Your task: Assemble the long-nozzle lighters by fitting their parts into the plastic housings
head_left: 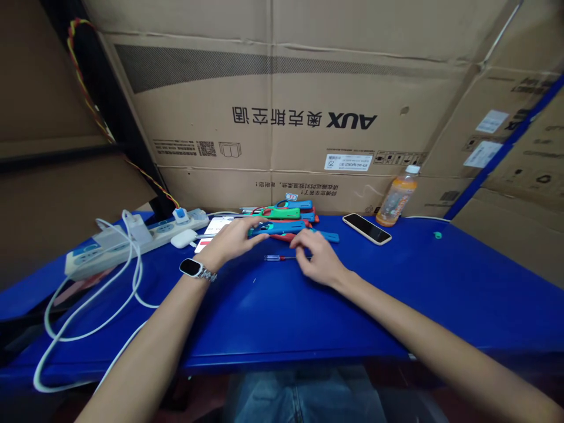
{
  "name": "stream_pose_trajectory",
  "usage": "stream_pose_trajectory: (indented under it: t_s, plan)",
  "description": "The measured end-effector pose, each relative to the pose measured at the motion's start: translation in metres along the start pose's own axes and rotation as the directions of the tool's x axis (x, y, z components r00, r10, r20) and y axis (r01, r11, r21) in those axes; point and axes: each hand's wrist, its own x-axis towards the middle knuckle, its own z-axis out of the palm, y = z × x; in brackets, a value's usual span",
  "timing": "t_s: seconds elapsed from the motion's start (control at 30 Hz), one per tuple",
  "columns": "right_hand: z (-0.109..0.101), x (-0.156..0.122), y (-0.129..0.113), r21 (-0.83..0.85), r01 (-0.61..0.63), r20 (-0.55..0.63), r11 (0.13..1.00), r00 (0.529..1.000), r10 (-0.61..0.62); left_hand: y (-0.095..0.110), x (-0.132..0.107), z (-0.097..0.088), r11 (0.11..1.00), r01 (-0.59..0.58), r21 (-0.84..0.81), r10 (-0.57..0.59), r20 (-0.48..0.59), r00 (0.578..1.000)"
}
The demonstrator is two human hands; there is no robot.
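Several long-nosed utility lighters lie in a loose pile at the back of the blue table. A green lighter (282, 213) rests on top, and a blue lighter (286, 227) lies nearer to me. My left hand (233, 239), with a watch on its wrist, reaches over that blue lighter's front, thumb and fingers apart on either side of it. My right hand (319, 258) hovers by the pile's right end, loosely curled, with a gap between thumb and forefinger. Another blue lighter (326, 236) is just behind it. A small clear-handled screwdriver (275, 258) lies between my hands, its shaft end hidden.
A phone (368, 228) and an orange drink bottle (398, 197) stand to the right. At left are a power strip (145, 238) with white cables (136, 270) and a white earbud case (184, 238). Large cardboard (282, 82) walls the back of the table (396, 299).
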Motion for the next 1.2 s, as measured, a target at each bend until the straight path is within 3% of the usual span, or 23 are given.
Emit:
stream_pose_trajectory:
  t_s: [0.07,0.13,0.27,0.37,0.43,0.5,0.6,0.7,0.77,0.93,1.2]
  plan:
    - [0.008,0.0,-0.003,-0.034,0.027,0.229,0.999,0.973,-0.019,-0.002,-0.001,-0.001,1.0,0.025,0.016,-0.025,-0.009,1.0]
    - [0.017,0.003,-0.003,-0.064,-0.01,0.322,0.998,0.946,0.031,-0.003,-0.002,-0.001,0.999,0.048,0.023,-0.048,-0.002,0.999]
    - [0.022,0.012,0.001,-0.034,-0.06,0.389,0.998,0.919,0.069,-0.004,-0.001,0.001,0.997,0.079,-0.004,-0.079,0.038,0.996]
    - [0.01,0.014,0.001,0.006,-0.103,0.396,0.995,0.914,0.092,-0.003,0.0,0.002,0.994,0.097,-0.054,-0.092,0.083,0.992]
    - [-0.003,0.013,0.001,0.093,-0.195,0.374,0.976,0.916,0.147,-0.002,0.0,0.005,0.99,0.115,-0.079,-0.106,0.117,0.987]
    - [-0.014,0.014,0.002,0.329,-0.283,0.317,0.901,0.932,0.177,0.0,0.0,0.009,0.985,0.132,-0.115,-0.114,0.154,0.982]
    - [-0.022,0.017,0.007,0.682,-0.42,0.294,0.599,0.907,0.3,0.004,0.0,0.02,0.97,0.153,-0.187,-0.11,0.225,0.968]
    - [-0.02,0.02,0.012,0.813,-0.48,0.333,0.33,0.848,0.413,0.008,0.001,0.029,0.959,0.159,-0.235,-0.086,0.293,0.952]
    - [-0.017,0.02,0.014,0.845,-0.477,0.33,0.241,0.821,0.466,0.009,0.001,0.033,0.958,0.148,-0.245,-0.069,0.305,0.95]
    - [-0.011,0.018,0.009,0.861,-0.457,0.275,0.223,0.786,0.553,0.008,0.002,0.034,0.961,0.138,-0.24,-0.062,0.3,0.952]
    - [0.003,0.01,-0.005,0.843,-0.498,0.367,0.204,0.809,0.459,0.013,0.001,0.034,0.969,0.091,-0.231,-0.014,0.315,0.949]
